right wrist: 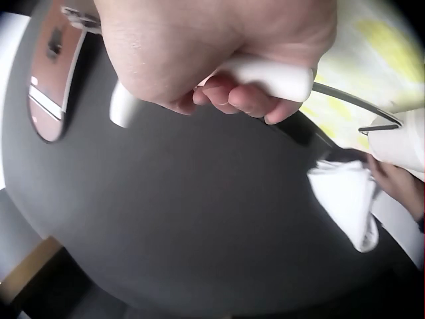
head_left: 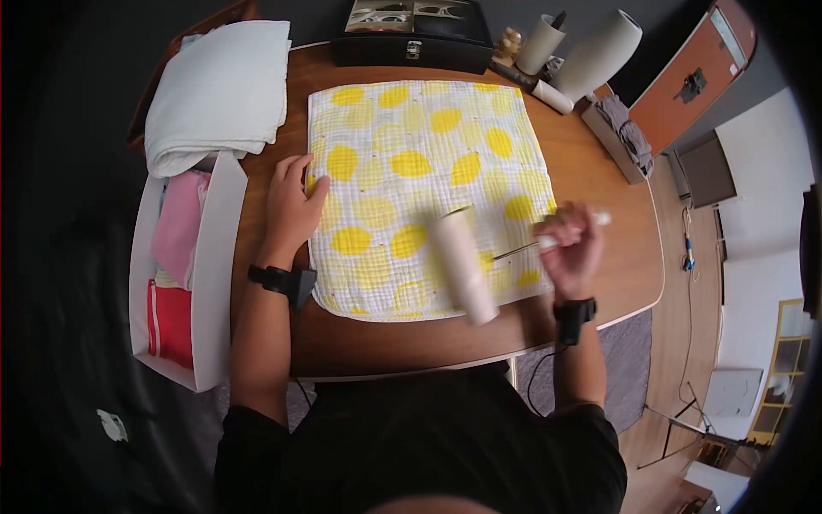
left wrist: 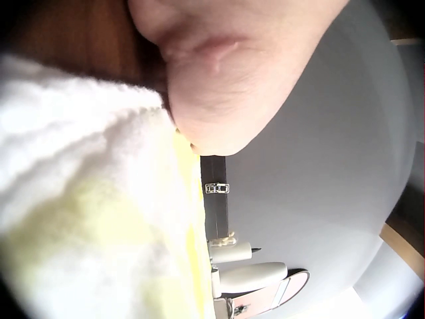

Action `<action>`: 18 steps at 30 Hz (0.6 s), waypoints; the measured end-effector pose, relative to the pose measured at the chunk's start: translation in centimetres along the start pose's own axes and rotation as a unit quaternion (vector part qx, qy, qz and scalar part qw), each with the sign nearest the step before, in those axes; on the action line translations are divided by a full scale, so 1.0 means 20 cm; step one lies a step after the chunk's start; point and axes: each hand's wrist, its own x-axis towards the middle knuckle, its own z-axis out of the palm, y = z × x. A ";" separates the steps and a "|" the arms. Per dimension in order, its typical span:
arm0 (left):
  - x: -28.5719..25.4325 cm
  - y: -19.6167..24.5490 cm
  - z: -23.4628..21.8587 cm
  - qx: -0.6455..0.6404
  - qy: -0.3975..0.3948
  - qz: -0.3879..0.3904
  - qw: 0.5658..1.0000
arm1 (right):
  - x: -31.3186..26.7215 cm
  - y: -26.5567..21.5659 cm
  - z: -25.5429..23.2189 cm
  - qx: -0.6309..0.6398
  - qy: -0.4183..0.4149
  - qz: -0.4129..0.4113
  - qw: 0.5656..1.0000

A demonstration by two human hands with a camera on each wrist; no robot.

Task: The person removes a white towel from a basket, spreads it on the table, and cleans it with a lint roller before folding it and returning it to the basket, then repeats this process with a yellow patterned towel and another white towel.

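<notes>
The white handle [right wrist: 272, 76] of a lint roller [head_left: 467, 267] is gripped by the right hand [head_left: 572, 248], with fingers curled round it. The roller's blurred cylinder is held at the lower right part of a lemon-print muslin cloth [head_left: 411, 163]; whether the 2 touch cannot be told. The cloth, spread on a brown wooden table [head_left: 629, 253], is touched at its left edge by the relaxed, ungripping left hand [head_left: 294, 206].

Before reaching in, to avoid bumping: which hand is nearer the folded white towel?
Left. The left hand is at the edge of the lemon cloth nearest the towel; the right hand by the opposite edge.
</notes>
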 end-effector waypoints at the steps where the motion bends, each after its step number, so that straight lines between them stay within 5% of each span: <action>1: 0.00 0.01 -0.01 0.004 -0.004 -0.005 1.000 | 0.00 0.14 0.04 -0.024 0.017 0.035 0.999; 3: 0.00 0.04 -0.02 0.013 -0.012 -0.014 1.000 | 0.00 0.38 0.11 -0.038 0.058 0.094 0.993; 7: 0.00 0.01 -0.01 0.024 -0.017 0.006 1.000 | 0.00 0.40 0.10 -0.115 0.057 0.067 0.990; 14: -0.01 -0.02 0.02 0.056 0.006 0.046 0.997 | -0.15 -0.40 -0.25 -0.138 0.094 -0.147 0.975; 18: -0.01 -0.01 0.01 0.067 0.012 0.055 0.996 | -0.23 -0.58 -0.31 -0.132 0.085 -0.205 0.966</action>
